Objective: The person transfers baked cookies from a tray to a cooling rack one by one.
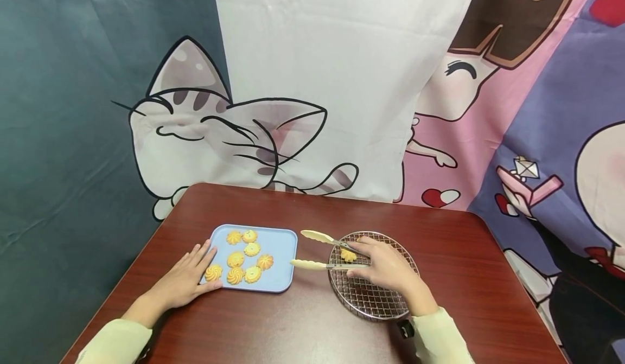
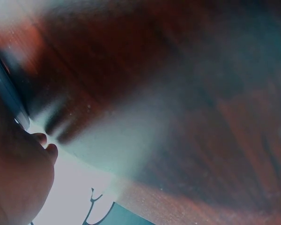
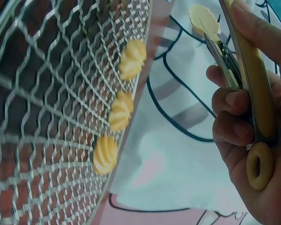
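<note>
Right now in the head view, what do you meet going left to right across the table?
Left hand → blue tray of cookies → tongs → right hand over the round wire rack.

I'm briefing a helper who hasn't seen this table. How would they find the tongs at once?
Start at the dark red wooden table. Right of the blue tray of cookies lies a round wire rack, and the right hand above it grips the tongs. They are the only long tool: two cream, leaf-shaped tips spread open, pointing towards the tray.
</note>
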The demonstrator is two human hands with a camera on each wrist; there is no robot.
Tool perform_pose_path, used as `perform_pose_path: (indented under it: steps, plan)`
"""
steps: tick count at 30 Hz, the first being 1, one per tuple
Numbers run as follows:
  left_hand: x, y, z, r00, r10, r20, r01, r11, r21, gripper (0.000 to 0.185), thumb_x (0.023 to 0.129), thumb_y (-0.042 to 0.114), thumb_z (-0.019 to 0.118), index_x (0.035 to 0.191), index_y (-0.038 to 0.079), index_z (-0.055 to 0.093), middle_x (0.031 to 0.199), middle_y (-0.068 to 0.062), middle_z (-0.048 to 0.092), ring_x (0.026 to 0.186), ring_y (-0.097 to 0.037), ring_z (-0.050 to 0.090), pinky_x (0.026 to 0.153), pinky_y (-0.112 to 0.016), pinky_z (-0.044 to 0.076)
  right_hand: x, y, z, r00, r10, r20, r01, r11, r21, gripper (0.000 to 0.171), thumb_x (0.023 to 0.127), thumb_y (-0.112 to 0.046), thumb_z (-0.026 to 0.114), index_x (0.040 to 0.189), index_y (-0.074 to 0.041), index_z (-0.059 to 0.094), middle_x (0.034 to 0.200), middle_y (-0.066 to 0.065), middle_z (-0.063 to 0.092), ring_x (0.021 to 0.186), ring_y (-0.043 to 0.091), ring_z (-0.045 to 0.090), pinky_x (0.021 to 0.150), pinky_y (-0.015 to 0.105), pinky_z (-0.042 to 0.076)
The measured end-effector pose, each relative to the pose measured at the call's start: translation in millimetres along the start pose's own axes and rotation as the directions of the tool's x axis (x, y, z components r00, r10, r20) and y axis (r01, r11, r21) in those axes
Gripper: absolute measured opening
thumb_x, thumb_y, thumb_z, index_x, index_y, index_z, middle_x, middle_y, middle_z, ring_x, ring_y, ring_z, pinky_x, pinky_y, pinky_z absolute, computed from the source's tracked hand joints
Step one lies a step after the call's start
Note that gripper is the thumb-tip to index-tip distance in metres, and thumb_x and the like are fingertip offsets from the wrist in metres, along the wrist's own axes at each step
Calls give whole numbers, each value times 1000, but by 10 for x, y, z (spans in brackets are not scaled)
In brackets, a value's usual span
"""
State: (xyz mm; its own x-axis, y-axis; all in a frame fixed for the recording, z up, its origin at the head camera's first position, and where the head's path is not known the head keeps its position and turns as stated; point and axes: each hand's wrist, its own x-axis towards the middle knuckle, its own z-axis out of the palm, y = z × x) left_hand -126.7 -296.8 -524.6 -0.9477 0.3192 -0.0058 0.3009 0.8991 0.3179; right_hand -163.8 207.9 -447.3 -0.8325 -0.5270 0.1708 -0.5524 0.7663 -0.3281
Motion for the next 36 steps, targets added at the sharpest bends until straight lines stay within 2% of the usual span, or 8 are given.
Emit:
perform_pose_path:
  steps: [6, 11, 17, 24, 31, 36]
  plan:
    - [0, -5, 10, 1000, 0, 4, 0, 1000, 1, 95, 92, 66, 59, 157, 2, 33, 166, -22, 20, 150, -49, 20, 116, -66, 22, 71, -73, 131, 999, -21, 32, 21, 1000, 7, 67, 79, -46, 85, 137, -18, 66, 129, 3, 66, 113, 24, 66, 91, 48, 55]
    - [-1, -18, 11, 1000, -2, 1, 2, 1000, 5, 95, 92, 66, 59, 157, 2, 33, 166, -22, 19, 150, -49, 20, 116, -66, 22, 154, -130, 194, 997, -72, 32, 72, 997, -2, 64, 78, -48, 84, 134, -20, 68, 120, -4, 69, 109, 19, 65, 88, 42, 56]
    - [-10, -16, -3, 1000, -5, 4, 5, 1000, 1, 96, 92, 66, 59, 158, 2, 33, 166, -22, 19, 150, -49, 20, 116, -66, 22, 292, -179, 244, 989, -144, 40, 145, 989, -24, 61, 80, -47, 84, 132, -18, 70, 107, -9, 68, 90, 10, 65, 78, 33, 55]
    - [-14, -14, -16, 1000, -10, 1, 10, 1000, 1, 96, 92, 66, 60, 157, 2, 33, 166, -22, 19, 150, -49, 19, 116, -66, 23, 469, -258, 276, 982, -148, 119, 152, 988, -21, 59, 80, -47, 83, 132, -22, 70, 100, -8, 67, 71, 4, 54, 66, 28, 50]
    - [-6, 5, -15, 1000, -12, 14, 12, 1000, -2, 96, 92, 66, 60, 157, 2, 33, 166, -21, 19, 150, -48, 19, 116, -65, 22, 563, -275, 316, 975, -179, 130, 182, 983, -11, 56, 80, -46, 84, 128, -21, 72, 99, -7, 68, 71, 4, 52, 64, 27, 49]
    - [-6, 10, -15, 1000, -11, 10, 11, 1000, 7, 96, 91, 67, 60, 157, 1, 33, 166, -22, 20, 150, -48, 20, 116, -65, 22, 634, -297, 316, 971, -165, 171, 166, 986, 5, 55, 81, -44, 84, 130, -22, 72, 104, -7, 69, 80, 10, 63, 69, 30, 52]
